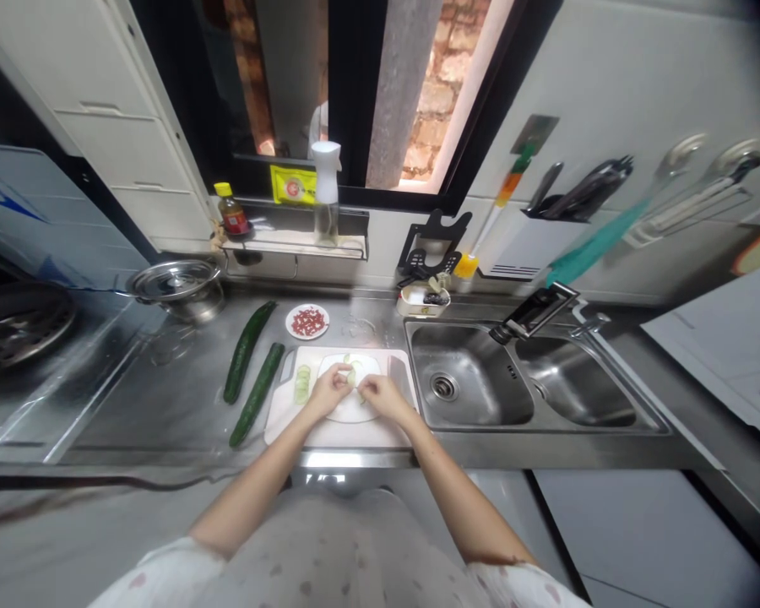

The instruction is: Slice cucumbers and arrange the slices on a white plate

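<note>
My left hand [330, 390] and my right hand [381, 396] are close together over a white plate [355, 414]. Between their fingertips is a thin, pale green cucumber slice [351, 377], pinched by both hands and partly hidden by the fingers. Another slice or two lie on the plate behind it. Under the plate is a white cutting board [329, 436]. A row of overlapping cucumber slices [302, 384] lies on its left side, and what looks like a knife blade [398, 371] on its right.
Two whole cucumbers [257, 395] lie left of the board. Behind it stands a small plate of chopped red pieces [309, 322]. A double sink [475, 371] with a black faucet [532, 314] is at the right. A lidded steel pot [190, 291] stands at the back left.
</note>
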Available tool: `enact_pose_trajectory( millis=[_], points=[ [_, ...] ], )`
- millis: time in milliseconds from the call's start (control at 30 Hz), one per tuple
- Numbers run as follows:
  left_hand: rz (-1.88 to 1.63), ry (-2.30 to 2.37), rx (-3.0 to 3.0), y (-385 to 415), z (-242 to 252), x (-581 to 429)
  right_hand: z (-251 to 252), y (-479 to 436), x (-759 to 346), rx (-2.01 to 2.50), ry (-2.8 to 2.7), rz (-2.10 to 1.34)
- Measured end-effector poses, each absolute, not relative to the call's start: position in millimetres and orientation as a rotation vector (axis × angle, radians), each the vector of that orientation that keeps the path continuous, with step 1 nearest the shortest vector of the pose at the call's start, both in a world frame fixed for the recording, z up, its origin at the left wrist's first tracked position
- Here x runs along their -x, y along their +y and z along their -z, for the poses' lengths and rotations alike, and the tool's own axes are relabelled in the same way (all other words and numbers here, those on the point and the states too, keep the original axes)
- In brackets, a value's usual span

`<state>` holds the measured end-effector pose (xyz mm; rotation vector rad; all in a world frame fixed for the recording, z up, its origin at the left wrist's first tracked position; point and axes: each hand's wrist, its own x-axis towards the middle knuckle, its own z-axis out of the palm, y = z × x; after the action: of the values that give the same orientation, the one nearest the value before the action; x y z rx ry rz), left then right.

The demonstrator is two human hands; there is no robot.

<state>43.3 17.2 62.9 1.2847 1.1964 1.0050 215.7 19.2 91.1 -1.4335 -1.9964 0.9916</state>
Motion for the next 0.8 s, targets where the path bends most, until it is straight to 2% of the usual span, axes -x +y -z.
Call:
enact_pose_trajectory(
  millis=[133, 300, 567, 800],
  points=[
    [-0.898, 1.343, -1.388, 20.4, -43.5, -47.0, -74.4, 17.3, -218.2, 1.525, -2.02, -1.018],
    [-0.728, 1.507, -1.628, 24.3, -31.8, -53.6, -58.5, 12.1, -214.6, 1.734, -2.135, -0.853],
    [-0.29, 1.652, -1.966, 29.0, -32.5, -65.3, -51.3, 9.2, -205.2, 2.017, -2.39, -0.613],
    [-0.143, 1.641, -2.182, 24.9, -36.5, -71.2, -49.8, 4.7, -200.7, 2.044, -2.485, -0.471]
  ],
)
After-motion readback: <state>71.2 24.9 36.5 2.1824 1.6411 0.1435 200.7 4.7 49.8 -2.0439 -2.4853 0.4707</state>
